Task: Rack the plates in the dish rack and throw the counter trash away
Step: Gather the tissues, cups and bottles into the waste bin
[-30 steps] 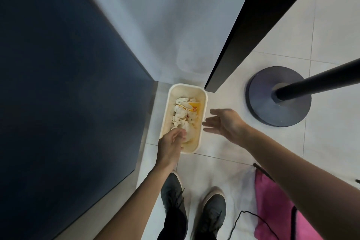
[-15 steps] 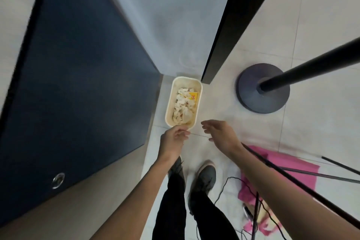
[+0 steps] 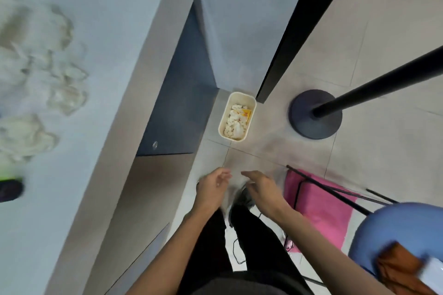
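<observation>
A cream trash bin (image 3: 222,119) stands on the tiled floor against the counter's base, filled with crumpled white paper (image 3: 235,122) and a yellow wrapper (image 3: 246,113). My left hand (image 3: 211,188) hovers well in front of the bin, fingers loosely curled and holding nothing. My right hand (image 3: 262,188) is beside it, fingers relaxed and empty. On the pale counter (image 3: 100,31) at the left lie several blurred crumpled clear wrappers (image 3: 48,84). No plates or dish rack are in view.
A black pole on a round base (image 3: 315,115) stands right of the bin. A dark blue cabinet door (image 3: 177,103) is under the counter. A pink cloth (image 3: 321,211), black cables and a blue stool (image 3: 398,230) are at the lower right. A dark object (image 3: 9,190) sits at the counter's left edge.
Both hands have pulled back from the bin, the left one letting go over it. My view has risen, bringing the countertop and blue stool into sight.
</observation>
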